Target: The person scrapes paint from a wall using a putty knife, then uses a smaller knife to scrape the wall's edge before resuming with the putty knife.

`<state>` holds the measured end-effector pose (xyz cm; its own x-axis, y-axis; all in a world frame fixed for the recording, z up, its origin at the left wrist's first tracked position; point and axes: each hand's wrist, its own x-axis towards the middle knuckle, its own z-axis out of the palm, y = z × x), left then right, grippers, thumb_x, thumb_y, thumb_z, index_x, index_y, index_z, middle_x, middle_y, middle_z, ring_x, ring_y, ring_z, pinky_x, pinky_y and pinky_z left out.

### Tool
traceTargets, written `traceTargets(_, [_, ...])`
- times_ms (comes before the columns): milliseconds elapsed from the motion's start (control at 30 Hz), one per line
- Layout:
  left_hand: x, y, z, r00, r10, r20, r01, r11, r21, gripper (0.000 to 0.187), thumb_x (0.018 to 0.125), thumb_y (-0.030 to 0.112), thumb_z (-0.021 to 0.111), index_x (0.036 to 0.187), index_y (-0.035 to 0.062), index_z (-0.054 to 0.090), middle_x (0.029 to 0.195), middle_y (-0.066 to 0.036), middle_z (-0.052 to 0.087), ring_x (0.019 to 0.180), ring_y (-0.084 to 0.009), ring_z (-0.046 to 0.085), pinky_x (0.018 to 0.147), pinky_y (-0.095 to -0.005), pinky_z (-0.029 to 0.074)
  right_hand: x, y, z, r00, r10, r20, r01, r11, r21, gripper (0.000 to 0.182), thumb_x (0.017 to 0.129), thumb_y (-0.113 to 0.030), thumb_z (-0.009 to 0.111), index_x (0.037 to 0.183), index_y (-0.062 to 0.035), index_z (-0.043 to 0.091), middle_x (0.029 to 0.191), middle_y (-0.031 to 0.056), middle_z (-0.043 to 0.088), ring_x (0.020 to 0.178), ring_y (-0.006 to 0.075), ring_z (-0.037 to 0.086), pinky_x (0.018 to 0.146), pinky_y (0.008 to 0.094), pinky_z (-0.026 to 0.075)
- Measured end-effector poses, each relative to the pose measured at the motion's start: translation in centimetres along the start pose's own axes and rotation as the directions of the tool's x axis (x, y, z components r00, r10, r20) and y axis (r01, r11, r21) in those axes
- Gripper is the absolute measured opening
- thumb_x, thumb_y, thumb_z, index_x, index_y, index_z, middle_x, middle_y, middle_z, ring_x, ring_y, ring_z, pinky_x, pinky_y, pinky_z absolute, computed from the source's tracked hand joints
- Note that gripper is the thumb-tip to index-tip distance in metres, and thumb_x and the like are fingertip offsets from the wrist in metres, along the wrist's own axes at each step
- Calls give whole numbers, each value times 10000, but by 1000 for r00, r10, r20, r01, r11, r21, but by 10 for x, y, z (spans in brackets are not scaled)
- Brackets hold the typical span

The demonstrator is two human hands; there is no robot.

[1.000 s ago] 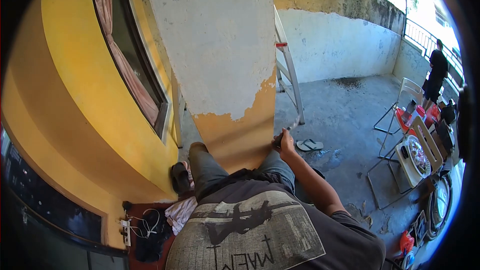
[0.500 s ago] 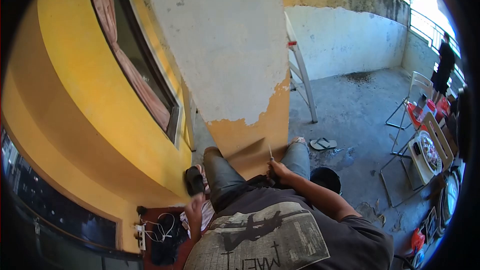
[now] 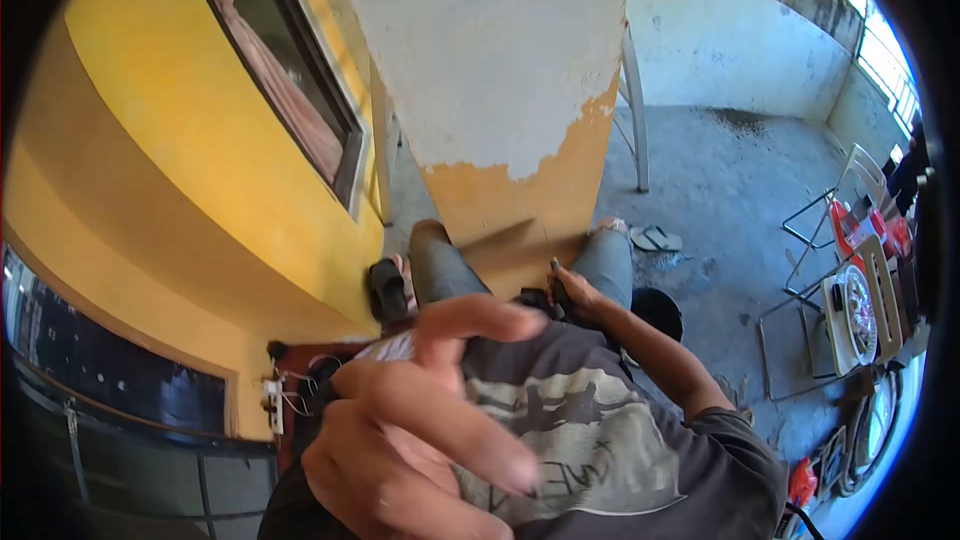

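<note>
My left hand (image 3: 425,420) is raised close to the camera, fingers apart and curved, in front of my dark printed shirt (image 3: 600,430). Nothing shows in it. Lower down between my knees, my right hand (image 3: 580,297) is wrapped round the dark handle of a scraper-like tool (image 3: 558,280), which points up at the pillar. The pillar (image 3: 490,50) stands straight in front of me, pale grey above and yellow-orange below, with a ragged edge between the two.
A ladder (image 3: 637,115) stands behind the pillar on the right. Sandals (image 3: 655,238) and a black bucket (image 3: 657,314) are right of my leg. Folding chairs (image 3: 880,290) hold a tray and red items. A dark shoe (image 3: 386,288) and power strip (image 3: 273,405) lie left. Someone in dark clothes (image 3: 908,175) is far right.
My left hand has risen from beside my left hip to near the camera. The view has tilted, and my right hand appears slightly higher, still round the tool.
</note>
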<state>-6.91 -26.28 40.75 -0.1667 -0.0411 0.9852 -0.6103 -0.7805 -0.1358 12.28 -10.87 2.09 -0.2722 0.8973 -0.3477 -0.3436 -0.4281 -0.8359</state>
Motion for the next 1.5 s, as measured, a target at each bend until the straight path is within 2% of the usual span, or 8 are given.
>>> traceTargets(200, [-24, 21, 9, 868, -496, 35, 454, 761, -463, 125, 857, 232, 718, 810, 118, 740, 765, 17, 626, 866, -142, 576, 891, -401, 453, 17, 1, -9, 997, 66, -47, -65, 998, 14, 325, 997, -356, 486, 900, -56, 564, 704, 80, 591, 579, 199, 575, 563, 322, 483])
traceTargets(333, [-32, 1, -16, 537, -423, 730, 777, 585, -233, 176, 882, 211, 703, 835, 45, 734, 811, -40, 668, 859, -195, 576, 815, -378, 441, 12, -8, -13, 996, -35, 76, 53, 967, -248, 236, 969, -293, 507, 928, -60, 513, 687, 70, 565, 569, 182, 561, 549, 316, 484])
traceTargets(733, [-112, -54, -105, 232, -539, 809, 928, 373, -17, 206, 884, 220, 690, 984, 41, 697, 978, -91, 669, 959, -245, 619, 854, -375, 470, 6, -40, 42, 817, -553, 164, 485, 504, -715, 286, 953, -246, 611, 1142, -54, 513, 706, 20, 531, 524, 63, 488, 437, 229, 379])
traceTargets(800, [-123, -79, -135, 136, -504, 853, 952, 304, 28, 231, 887, 225, 689, 1027, 41, 694, 993, -89, 672, 960, -239, 624, 858, -370, 477, 1, -59, 58, 880, -472, -48, 399, 791, -465, 241, 966, -249, 576, 1099, -63, 500, 686, 8, 504, 516, 64, 455, 432, 220, 352])
traceTargets(900, [-187, -100, -186, -140, -798, 587, 961, 33, 274, 326, 875, 245, 711, 1092, 4, 675, 1033, -112, 667, 988, -237, 632, 884, -366, 489, -23, -84, 92, 902, -357, -243, 369, 930, 1, 180, 994, -242, 520, 1047, -72, 496, 659, -4, 461, 506, 56, 397, 428, 213, 303])
traceTargets(967, [-241, -103, -213, -238, -971, 10, 960, -237, -146, 579, 837, 364, 746, 1209, -51, 592, 1107, -148, 640, 1020, -245, 630, 920, -376, 489, -10, -78, 99, 872, -378, -311, 426, 899, 102, 165, 1021, -212, 470, 1065, -56, 499, 656, -1, 441, 508, 50, 362, 444, 220, 289])
traceTargets(1200, [-248, -196, -154, -25, -993, -113, 973, 1, -229, 978, 721, 565, 779, 1359, -82, 417, 1263, -207, 569, 1189, -303, 559, 997, -402, 455, -2, -90, 55, 778, -579, -244, 556, 815, -160, 204, 1032, -190, 425, 1147, -30, 481, 671, -15, 490, 516, 46, 375, 465, 214, 273])
traceTargets(1500, [-247, -263, -117, -228, -968, -107, 925, -181, -334, 659, 909, 434, 629, 1275, -66, 405, 956, -279, 656, 868, -383, 679, 853, -505, 546, -20, -140, 15, 738, -648, -189, 497, 711, -498, 365, 869, -163, 686, 1157, 20, 554, 889, 216, 671, 770, 311, 708, 664, 357, 540])
